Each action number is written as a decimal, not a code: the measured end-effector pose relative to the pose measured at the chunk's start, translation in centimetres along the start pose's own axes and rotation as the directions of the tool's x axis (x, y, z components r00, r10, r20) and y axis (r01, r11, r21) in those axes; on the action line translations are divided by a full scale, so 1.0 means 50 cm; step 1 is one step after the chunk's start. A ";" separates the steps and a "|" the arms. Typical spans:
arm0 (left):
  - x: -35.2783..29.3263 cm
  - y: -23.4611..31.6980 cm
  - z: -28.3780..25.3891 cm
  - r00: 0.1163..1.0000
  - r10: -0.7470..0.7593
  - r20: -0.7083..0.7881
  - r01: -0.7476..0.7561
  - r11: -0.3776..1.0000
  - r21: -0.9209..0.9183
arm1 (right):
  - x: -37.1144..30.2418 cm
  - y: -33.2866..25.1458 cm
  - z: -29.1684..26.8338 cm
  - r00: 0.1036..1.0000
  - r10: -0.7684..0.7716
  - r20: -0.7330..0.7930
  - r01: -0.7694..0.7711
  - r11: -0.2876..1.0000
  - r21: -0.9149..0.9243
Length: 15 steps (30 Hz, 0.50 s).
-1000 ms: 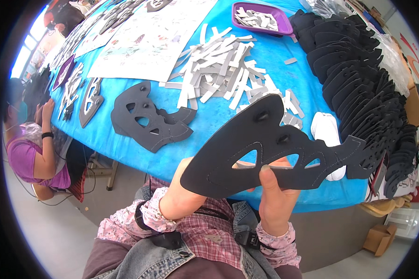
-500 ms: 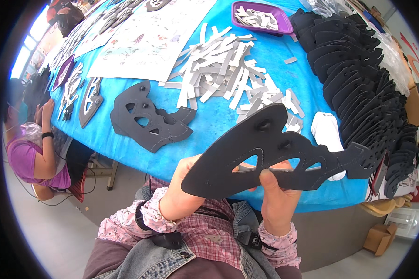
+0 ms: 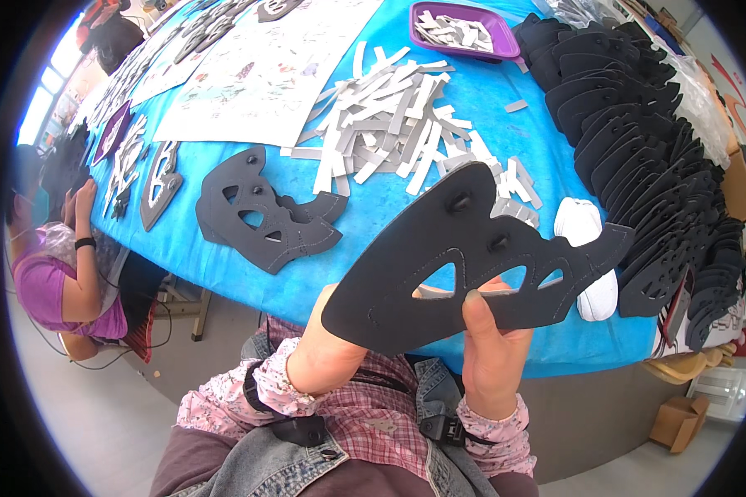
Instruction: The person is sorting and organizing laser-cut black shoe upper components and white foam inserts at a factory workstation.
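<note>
A dark grey, flat shoe-upper piece is held tilted in front of me, with stitched lines, cutouts and two small dark bumps along its upper part. My right hand grips its lower edge, thumb on the front face and fingers behind. Behind the piece's left end is my left hand, touching it; its fingers are mostly hidden, with a little skin showing through a cutout. Similar grey upper pieces lie overlapped on the blue-covered table to the left. Beyond the held piece spreads a heap of grey-and-white strips.
Long overlapping rows of dark uppers line the right side, near a white rolled bundle. A purple tray of strips stands at the back. Printed sheets lie far left. Another person in purple works at the left edge.
The held upper has tipped, its right end rising and shifting left, uncovering more of the white bundle. My hands keep nearly the same places.
</note>
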State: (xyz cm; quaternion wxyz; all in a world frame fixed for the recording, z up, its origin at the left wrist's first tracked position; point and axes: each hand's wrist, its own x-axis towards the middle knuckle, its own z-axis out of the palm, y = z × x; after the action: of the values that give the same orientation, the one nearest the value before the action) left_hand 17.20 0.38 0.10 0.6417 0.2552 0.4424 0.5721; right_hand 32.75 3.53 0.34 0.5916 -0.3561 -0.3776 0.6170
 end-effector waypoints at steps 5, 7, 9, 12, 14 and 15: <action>0.008 -0.007 -0.015 0.995 0.064 0.080 -0.069 0.995 0.068 | 0.001 0.002 0.002 0.999 0.009 -0.038 -0.009 1.000 0.002; 0.010 -0.009 -0.021 0.988 0.088 0.130 -0.105 0.986 0.131 | 0.001 0.004 0.001 0.999 -0.003 -0.048 0.002 1.000 -0.019; 0.009 -0.010 -0.024 0.995 0.029 0.093 -0.029 1.000 -0.002 | 0.000 0.006 0.000 0.999 0.016 -0.041 -0.018 0.999 -0.034; 0.006 -0.007 -0.024 0.997 0.018 0.078 -0.022 0.999 0.046 | -0.002 0.006 0.000 0.999 0.015 -0.044 -0.016 1.000 -0.021; 0.004 -0.004 -0.022 0.997 0.012 0.074 -0.015 0.999 0.044 | -0.003 0.005 0.001 0.999 0.022 -0.038 -0.022 1.000 -0.020; 0.003 -0.003 -0.021 0.998 0.005 0.062 -0.008 0.999 0.042 | -0.003 0.005 0.002 0.999 0.028 -0.033 -0.028 0.999 -0.018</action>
State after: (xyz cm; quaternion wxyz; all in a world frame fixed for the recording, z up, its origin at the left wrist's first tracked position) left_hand 16.36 0.31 -0.58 0.6478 0.2878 0.4335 0.5564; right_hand 32.54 3.35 0.16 0.5856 -0.3768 -0.3686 0.6158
